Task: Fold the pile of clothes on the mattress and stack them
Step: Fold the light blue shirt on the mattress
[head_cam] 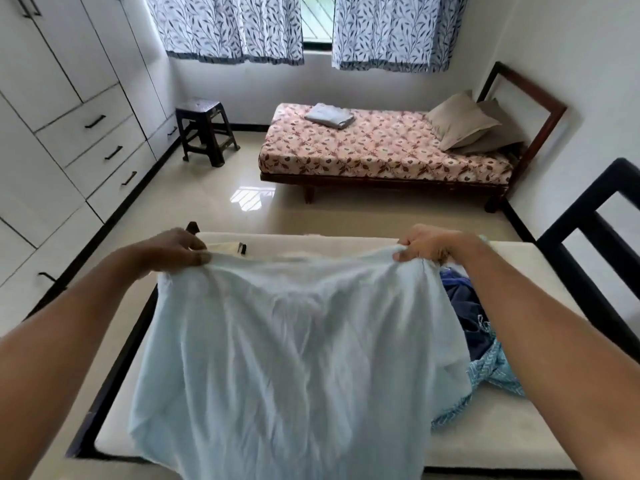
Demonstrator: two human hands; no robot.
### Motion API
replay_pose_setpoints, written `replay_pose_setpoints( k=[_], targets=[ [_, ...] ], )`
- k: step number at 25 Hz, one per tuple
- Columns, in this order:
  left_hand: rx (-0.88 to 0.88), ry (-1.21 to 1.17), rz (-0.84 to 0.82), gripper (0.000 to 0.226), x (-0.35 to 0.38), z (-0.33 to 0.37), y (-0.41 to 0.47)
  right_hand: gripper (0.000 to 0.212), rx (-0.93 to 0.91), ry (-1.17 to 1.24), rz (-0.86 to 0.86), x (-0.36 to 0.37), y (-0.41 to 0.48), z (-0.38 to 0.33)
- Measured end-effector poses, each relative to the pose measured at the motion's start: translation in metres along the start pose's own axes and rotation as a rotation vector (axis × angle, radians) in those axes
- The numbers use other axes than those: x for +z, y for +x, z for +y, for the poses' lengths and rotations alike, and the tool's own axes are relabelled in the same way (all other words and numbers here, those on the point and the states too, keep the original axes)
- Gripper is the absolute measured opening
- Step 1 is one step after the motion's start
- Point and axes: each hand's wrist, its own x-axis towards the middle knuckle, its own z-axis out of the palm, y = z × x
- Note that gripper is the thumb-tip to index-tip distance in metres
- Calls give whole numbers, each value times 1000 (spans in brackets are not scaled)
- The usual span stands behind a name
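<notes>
Left hand (176, 249) and right hand (427, 245) are each pinching a top corner of a pale blue garment (298, 358), holding it spread above the white mattress (485, 431). Blue clothes (485, 355) are lying near the mattress's right edge.

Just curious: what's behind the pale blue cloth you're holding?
Dark blue and turquoise clothes peek out at its right edge, on the white mattress. Anything directly behind the cloth is hidden.
</notes>
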Motion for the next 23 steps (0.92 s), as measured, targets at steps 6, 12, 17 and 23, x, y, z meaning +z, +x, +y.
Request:
replay_pose_setpoints(
  k=[6, 12, 17, 23],
  targets=[
    [0, 189, 338, 19, 64, -64, 183, 43, 54, -138, 455, 56, 181, 46],
    [-49, 357, 433, 22, 130, -112, 345, 25, 206, -148, 530, 113, 348, 53],
    [-270, -27, 315, 30, 190, -144, 448, 26, 493, 552, 429, 165, 466, 78],
    [-323, -35, 317, 18, 263, -156, 510, 16, 460, 297, 453, 217, 556, 128]
  ],
)
